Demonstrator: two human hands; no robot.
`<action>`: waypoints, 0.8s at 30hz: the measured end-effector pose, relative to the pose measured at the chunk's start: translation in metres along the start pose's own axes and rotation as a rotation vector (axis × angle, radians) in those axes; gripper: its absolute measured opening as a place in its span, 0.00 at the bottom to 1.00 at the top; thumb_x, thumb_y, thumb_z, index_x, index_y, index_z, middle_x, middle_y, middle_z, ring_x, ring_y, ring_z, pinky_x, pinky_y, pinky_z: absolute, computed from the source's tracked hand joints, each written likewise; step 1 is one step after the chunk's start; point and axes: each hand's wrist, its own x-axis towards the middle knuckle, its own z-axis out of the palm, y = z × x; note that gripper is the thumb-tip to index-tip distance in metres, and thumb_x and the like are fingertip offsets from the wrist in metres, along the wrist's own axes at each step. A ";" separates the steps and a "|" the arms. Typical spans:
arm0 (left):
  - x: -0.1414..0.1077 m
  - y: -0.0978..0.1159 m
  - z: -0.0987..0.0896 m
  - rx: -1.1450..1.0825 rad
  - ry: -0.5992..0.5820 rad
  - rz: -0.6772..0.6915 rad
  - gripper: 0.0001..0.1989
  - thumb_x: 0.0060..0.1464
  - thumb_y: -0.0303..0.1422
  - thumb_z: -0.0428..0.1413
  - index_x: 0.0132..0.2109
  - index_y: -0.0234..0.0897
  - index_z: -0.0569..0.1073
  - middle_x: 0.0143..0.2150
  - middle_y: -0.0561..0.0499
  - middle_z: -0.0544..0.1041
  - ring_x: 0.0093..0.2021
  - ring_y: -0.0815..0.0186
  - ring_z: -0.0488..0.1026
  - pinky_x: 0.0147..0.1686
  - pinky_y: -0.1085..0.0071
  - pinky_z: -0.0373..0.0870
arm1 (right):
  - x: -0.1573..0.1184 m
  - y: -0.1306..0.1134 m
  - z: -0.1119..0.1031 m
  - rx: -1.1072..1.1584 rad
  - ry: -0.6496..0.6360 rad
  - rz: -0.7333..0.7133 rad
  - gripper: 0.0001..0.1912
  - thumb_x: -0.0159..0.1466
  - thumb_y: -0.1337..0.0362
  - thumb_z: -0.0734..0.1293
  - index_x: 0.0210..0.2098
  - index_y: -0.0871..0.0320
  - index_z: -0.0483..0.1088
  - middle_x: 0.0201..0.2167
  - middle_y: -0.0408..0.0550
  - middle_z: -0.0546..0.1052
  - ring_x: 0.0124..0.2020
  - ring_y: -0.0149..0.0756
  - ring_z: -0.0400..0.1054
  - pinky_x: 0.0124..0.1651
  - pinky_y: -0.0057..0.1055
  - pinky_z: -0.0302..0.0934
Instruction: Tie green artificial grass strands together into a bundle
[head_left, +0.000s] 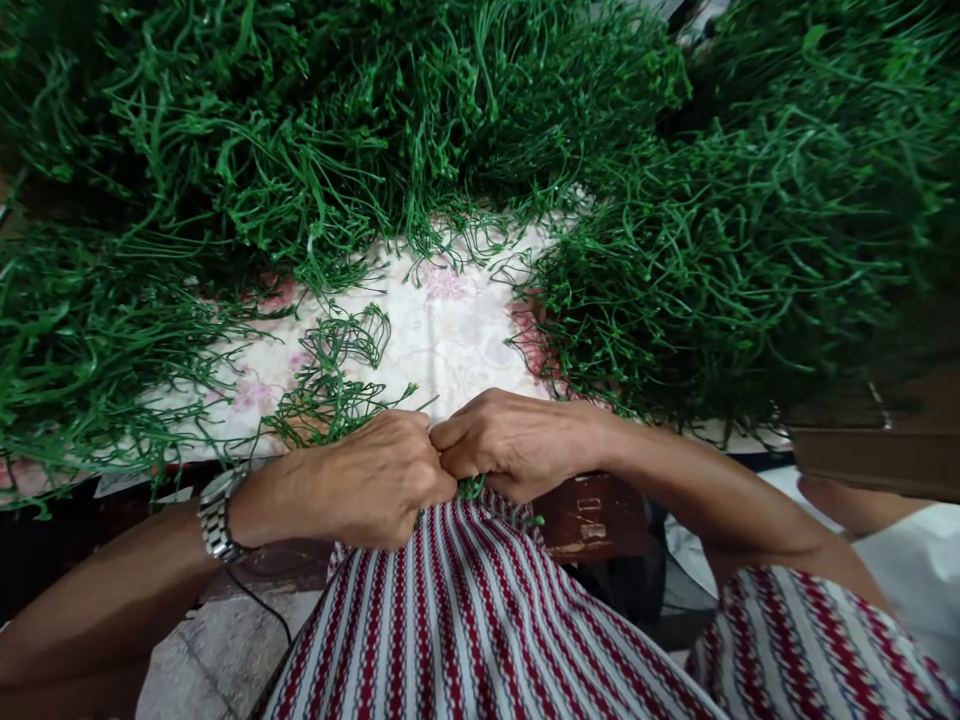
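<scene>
My left hand [360, 480], with a metal watch on its wrist, is closed, fingers curled in. Against it, my right hand [517, 440] is also closed, and the knuckles of both hands meet in front of my body. A bit of green stem [471, 487] shows below the fingers, and a thin tip pokes out above my left hand; the rest is hidden in the grip. Just beyond my left hand lies a small loose bunch of thin green stems [330, 390] with little forked tips, on a floral cloth [442, 340].
Large heaps of the same green stems surround the cloth: one at the back [337, 120], one at the right [720, 260], one at the left [67, 350]. A brown cardboard box [877, 450] stands at the right edge. Part of another person's limb [855, 508] shows below it.
</scene>
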 end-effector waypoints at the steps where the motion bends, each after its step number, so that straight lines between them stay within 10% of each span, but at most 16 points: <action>1: -0.002 -0.001 0.000 -0.010 -0.009 0.009 0.10 0.42 0.20 0.47 0.19 0.36 0.64 0.18 0.52 0.69 0.23 0.68 0.61 0.27 0.68 0.55 | -0.001 0.000 -0.001 -0.006 -0.019 -0.002 0.07 0.52 0.77 0.60 0.23 0.60 0.62 0.27 0.43 0.66 0.27 0.27 0.59 0.28 0.25 0.50; 5: -0.012 -0.011 -0.004 -0.071 0.114 -0.013 0.12 0.45 0.18 0.47 0.19 0.35 0.63 0.17 0.54 0.65 0.22 0.70 0.59 0.28 0.69 0.55 | -0.013 0.003 -0.008 -0.009 0.036 0.034 0.07 0.55 0.76 0.60 0.24 0.60 0.63 0.27 0.43 0.66 0.29 0.28 0.59 0.31 0.25 0.53; 14: -0.011 -0.021 -0.008 -0.328 0.659 -0.288 0.04 0.54 0.24 0.52 0.36 0.34 0.71 0.29 0.53 0.74 0.30 0.73 0.68 0.32 0.76 0.62 | -0.008 0.008 0.005 0.380 0.767 0.320 0.05 0.64 0.67 0.59 0.34 0.62 0.65 0.32 0.47 0.70 0.33 0.28 0.64 0.39 0.26 0.59; 24: -0.007 -0.018 0.007 -0.140 0.822 -0.247 0.05 0.54 0.22 0.51 0.36 0.35 0.69 0.28 0.54 0.73 0.31 0.71 0.67 0.35 0.72 0.63 | 0.016 0.006 0.031 1.037 0.853 0.274 0.17 0.58 0.54 0.67 0.35 0.62 0.64 0.25 0.40 0.63 0.25 0.23 0.54 0.27 0.21 0.51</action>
